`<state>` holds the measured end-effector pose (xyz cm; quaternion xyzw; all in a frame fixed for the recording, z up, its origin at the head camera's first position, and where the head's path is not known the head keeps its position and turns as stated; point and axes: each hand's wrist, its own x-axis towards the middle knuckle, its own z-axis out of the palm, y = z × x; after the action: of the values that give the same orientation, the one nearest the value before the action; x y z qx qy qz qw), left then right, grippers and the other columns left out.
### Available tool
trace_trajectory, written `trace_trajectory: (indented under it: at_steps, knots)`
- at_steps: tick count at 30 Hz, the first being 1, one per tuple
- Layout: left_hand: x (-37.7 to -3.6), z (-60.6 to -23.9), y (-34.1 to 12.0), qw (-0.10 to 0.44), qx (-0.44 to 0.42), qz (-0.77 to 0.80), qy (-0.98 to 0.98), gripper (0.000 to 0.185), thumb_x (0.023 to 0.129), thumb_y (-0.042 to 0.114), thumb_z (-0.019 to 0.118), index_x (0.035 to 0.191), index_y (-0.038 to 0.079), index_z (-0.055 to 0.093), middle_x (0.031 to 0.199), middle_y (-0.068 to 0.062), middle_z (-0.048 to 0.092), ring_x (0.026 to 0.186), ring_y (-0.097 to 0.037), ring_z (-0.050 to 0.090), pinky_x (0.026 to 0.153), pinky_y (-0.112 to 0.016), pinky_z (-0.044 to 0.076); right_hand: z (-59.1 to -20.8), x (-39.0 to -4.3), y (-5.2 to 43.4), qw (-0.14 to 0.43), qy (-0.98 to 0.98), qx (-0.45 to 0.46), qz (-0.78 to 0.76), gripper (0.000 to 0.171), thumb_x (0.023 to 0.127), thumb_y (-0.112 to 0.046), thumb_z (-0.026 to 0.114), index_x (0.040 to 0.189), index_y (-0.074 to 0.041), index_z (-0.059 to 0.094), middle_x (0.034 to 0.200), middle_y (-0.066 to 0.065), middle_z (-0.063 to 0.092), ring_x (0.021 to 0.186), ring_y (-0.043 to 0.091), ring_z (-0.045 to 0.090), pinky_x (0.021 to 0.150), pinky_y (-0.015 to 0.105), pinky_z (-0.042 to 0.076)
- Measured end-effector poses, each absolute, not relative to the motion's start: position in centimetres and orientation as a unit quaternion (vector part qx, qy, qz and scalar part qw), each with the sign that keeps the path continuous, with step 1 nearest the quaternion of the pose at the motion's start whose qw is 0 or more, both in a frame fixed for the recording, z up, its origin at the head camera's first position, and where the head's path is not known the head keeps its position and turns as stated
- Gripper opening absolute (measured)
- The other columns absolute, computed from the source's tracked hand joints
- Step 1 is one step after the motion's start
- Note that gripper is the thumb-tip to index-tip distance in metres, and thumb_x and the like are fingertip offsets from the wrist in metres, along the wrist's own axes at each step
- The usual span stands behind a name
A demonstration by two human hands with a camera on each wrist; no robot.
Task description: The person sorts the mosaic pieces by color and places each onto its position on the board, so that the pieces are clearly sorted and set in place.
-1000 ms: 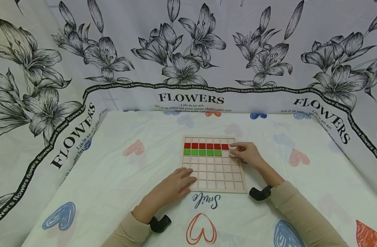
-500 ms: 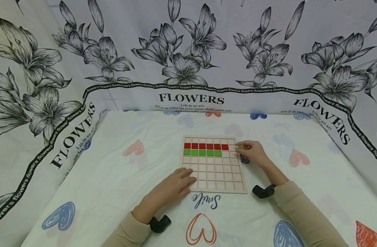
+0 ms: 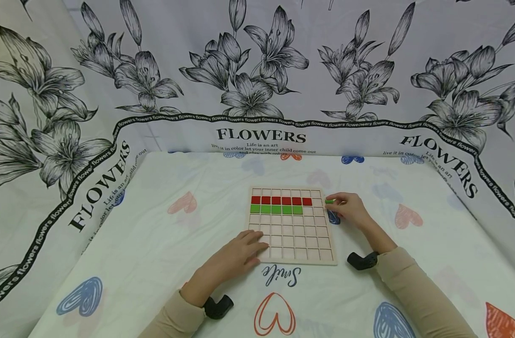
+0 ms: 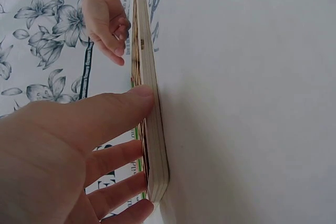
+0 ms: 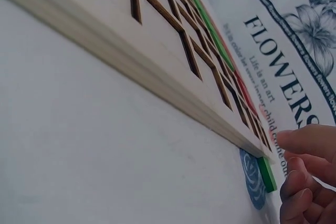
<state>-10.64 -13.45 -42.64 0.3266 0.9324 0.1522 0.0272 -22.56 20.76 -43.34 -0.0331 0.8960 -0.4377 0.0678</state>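
I see the left hand [image 3: 240, 253] lying flat, fingers relaxed, on the grid board's [image 3: 292, 226] near-left corner as if steadying it, while the right hand [image 3: 350, 210] pinches a green tile [image 3: 329, 201] just off its far-right edge.

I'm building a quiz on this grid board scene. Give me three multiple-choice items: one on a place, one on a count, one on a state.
1. Where is the green tile held by the right hand?
A. beside the board's right edge
B. in the bottom row
C. under the left hand

2. How many red tiles lie in the wooden grid board?
A. three
B. six
C. nine

3. What is the left hand doing?
A. making a fist in the air
B. resting flat on the board's near left corner
C. holding a tile

Answers: A, the tile sits off the right edge; B, six red squares in one row; B, its fingers lie straight on the board.
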Motion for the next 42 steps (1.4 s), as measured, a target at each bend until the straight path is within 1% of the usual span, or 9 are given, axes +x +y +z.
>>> trace_trajectory:
  at_steps: [4,12,18,24,34,42]
  knots:
    - [-10.6,-42.6,-13.4,0.027,0.327,0.152,0.933,0.036,0.094,0.021,0.061,0.129,0.014,0.061,0.143,-0.012,0.052,0.134,-0.031,0.047,0.109,-0.045,0.046,-43.6,-22.8,21.0,0.069,0.899,-0.023,-0.432,0.036,0.087,-0.017,0.069,0.118,0.002,0.065,0.075,-0.003,0.053,0.055,0.005,0.045,0.051,0.019,0.039]
    - [-10.6,-42.6,-13.5,0.027,0.329,0.150,0.932,0.036,0.093,0.020,0.062,0.129,0.014,0.061,0.143,-0.012,0.052,0.134,-0.031,0.048,0.109,-0.045,0.046,-44.1,-23.1,21.4,0.071,0.896,-0.027,-0.437,0.040,0.086,-0.016,0.070,0.120,0.004,0.063,0.069,-0.007,0.050,0.055,0.005,0.043,0.051,0.019,0.038]
    - [-10.5,-42.7,-13.5,0.027,0.329,0.150,0.932,0.036,0.093,0.020,0.062,0.128,0.014,0.061,0.142,-0.012,0.053,0.133,-0.031,0.048,0.109,-0.044,0.046,-44.2,-23.3,21.8,0.067,0.903,-0.029,-0.424,0.041,0.086,-0.015,0.070,0.121,0.005,0.062,0.069,-0.005,0.049,0.057,0.006,0.043,0.051,0.020,0.037]
    - [-10.6,-42.8,-13.5,0.027,0.329,0.148,0.932,0.036,0.093,0.020,0.062,0.128,0.014,0.061,0.142,-0.012,0.053,0.134,-0.031,0.048,0.109,-0.045,0.046,-44.4,-23.3,22.1,0.072,0.906,-0.009,-0.417,0.043,0.086,-0.015,0.070,0.123,0.004,0.060,0.067,-0.007,0.048,0.058,0.007,0.043,0.053,0.020,0.036]
    - [-10.6,-42.9,-13.5,0.025,0.329,0.147,0.932,0.036,0.093,0.020,0.062,0.129,0.015,0.061,0.143,-0.012,0.053,0.134,-0.031,0.048,0.109,-0.045,0.046,-44.4,-23.4,22.1,0.080,0.908,0.006,-0.411,0.042,0.087,-0.016,0.069,0.124,0.003,0.061,0.067,-0.006,0.049,0.058,0.007,0.043,0.052,0.020,0.036]
    - [-10.7,-42.8,-13.5,0.025,0.329,0.148,0.932,0.036,0.094,0.021,0.061,0.129,0.015,0.061,0.144,-0.012,0.052,0.135,-0.031,0.047,0.110,-0.045,0.045,-44.5,-23.5,22.3,0.070,0.913,-0.005,-0.401,0.040,0.089,-0.016,0.067,0.123,0.004,0.061,0.067,-0.005,0.049,0.058,0.008,0.043,0.051,0.020,0.036]
